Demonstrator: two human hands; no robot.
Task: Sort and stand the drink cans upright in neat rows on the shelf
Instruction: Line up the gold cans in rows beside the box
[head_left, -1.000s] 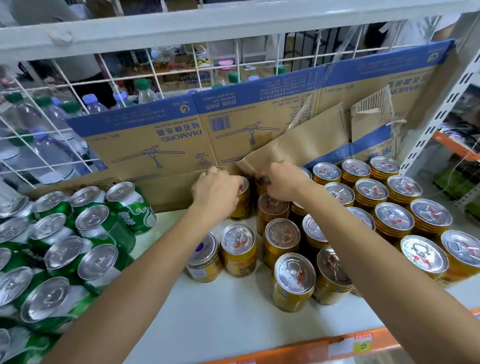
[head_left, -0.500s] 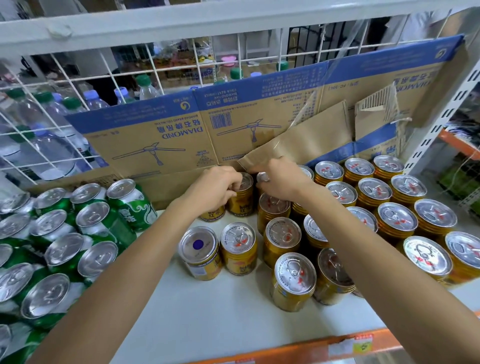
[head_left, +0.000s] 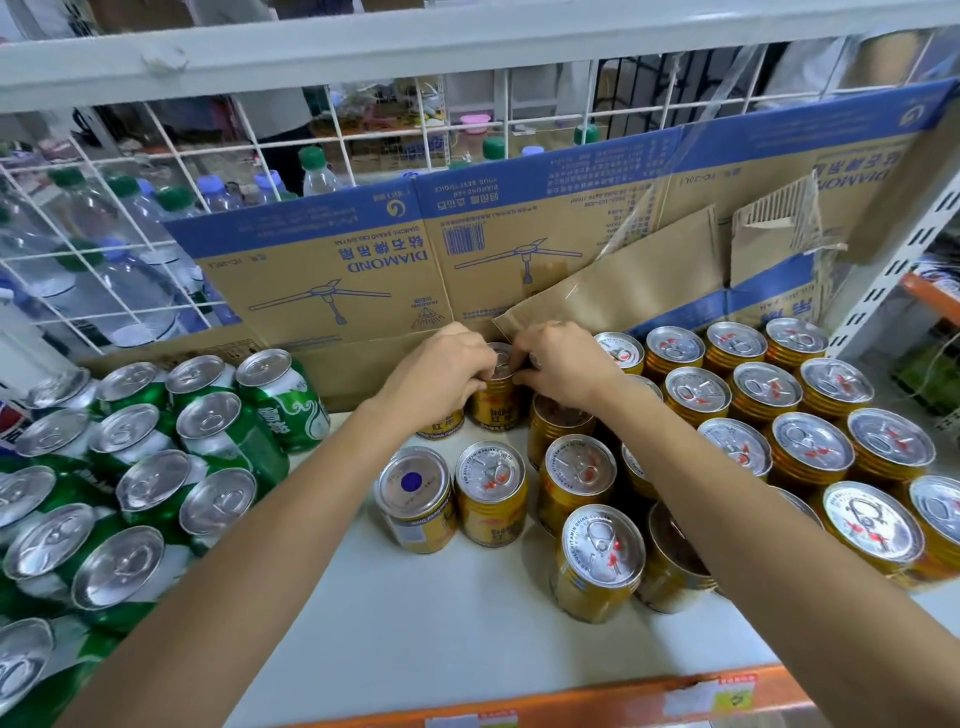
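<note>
Both hands meet at the back of the white shelf (head_left: 415, 634) over one upright gold can (head_left: 496, 402). My left hand (head_left: 441, 371) curls round its top from the left, and my right hand (head_left: 563, 364) pinches its rim from the right. A second gold can (head_left: 441, 428) is mostly hidden under my left hand. In front stand two more: a gold can with a blue dot on its end (head_left: 414, 499) and a gold can with its pull tab up (head_left: 491, 493). Gold cans in rows (head_left: 810, 447) fill the right side. Green cans (head_left: 156, 467) crowd the left.
A flattened cardboard box (head_left: 332, 270) lines the back, with a loose flap (head_left: 623, 280) above the hands. Behind the wire grid (head_left: 156, 171) stand water bottles. An orange shelf edge (head_left: 597, 701) runs along the front. A slotted upright (head_left: 893, 260) stands at the right.
The hands have drawn together onto the same gold can at the back. The can under my left hand now stands on the shelf beside it.
</note>
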